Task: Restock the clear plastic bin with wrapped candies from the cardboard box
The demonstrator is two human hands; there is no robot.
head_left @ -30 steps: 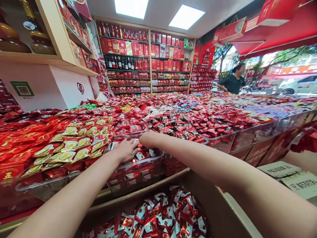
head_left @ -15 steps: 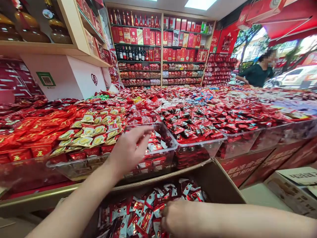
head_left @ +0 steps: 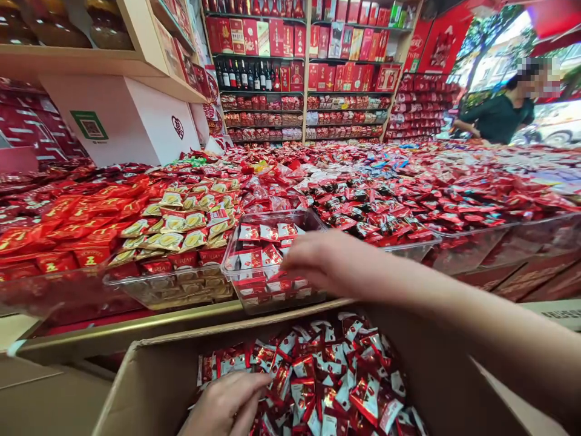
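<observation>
My right hand (head_left: pixel 313 260) is over a clear plastic bin (head_left: pixel 229 254), its fingers bent down and together at the candies there; whatever is between them is hidden. Rows of red-and-white wrapped candies (head_left: pixel 249 260) are laid out in this bin. My left hand (head_left: pixel 229 399) is low in an open cardboard box (head_left: pixel 158 369), fingers apart, just above loose candies. These red-and-white wrapped candies (head_left: pixel 327 375) lie jumbled over the box's bottom.
Gold durian-print packets (head_left: pixel 181 221) and red packets (head_left: pixel 86 230) fill neighbouring bins on the left. Black-and-red candies (head_left: pixel 372 209) are heaped to the right. Shelves (head_left: pixel 308 54) of bottles and boxes stand behind. A person (head_left: pixel 497 115) is at the far right.
My left hand has gone from above the bin down into the cardboard box. My right hand has risen from the box to the bin. The view has tilted down and shifted.
</observation>
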